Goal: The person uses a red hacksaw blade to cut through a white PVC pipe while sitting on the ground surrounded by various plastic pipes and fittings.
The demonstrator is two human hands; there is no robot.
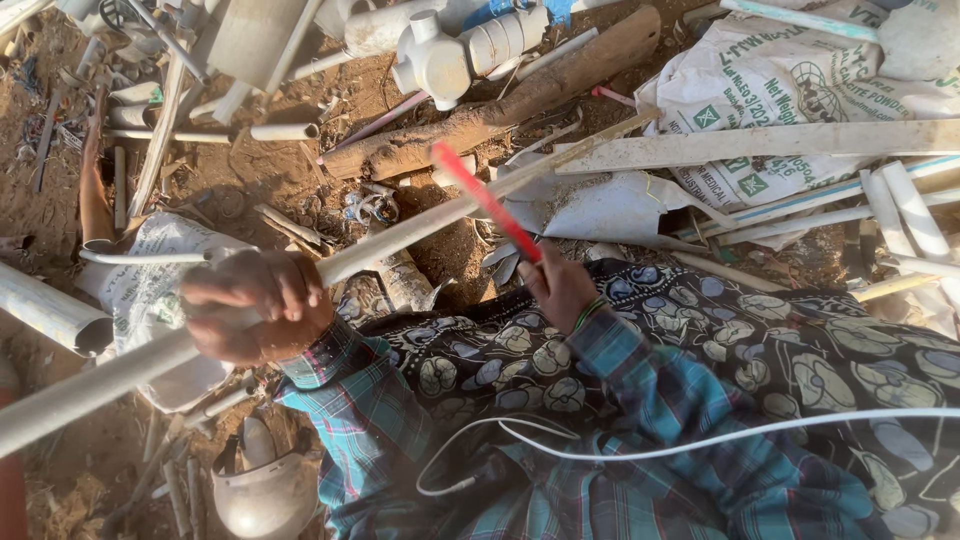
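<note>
My left hand [255, 305] grips a long white plastic pipe [420, 225] that runs from the lower left up toward the right, over the dirt. My right hand [560, 285] holds a thin red tool [485, 200], like a hacksaw blade, that slants up and left until it meets the pipe. Both sleeves are blue plaid, and a dark patterned cloth [700, 340] covers my lap. A green band sits on my right wrist.
Scattered white pipe offcuts [285, 131], a white pipe fitting [450, 55], a rough wooden log [520, 100] and printed white sacks [790, 80] lie on brown dirt. A wide pipe [50, 310] sits at left. A white cable [700, 440] crosses my lap.
</note>
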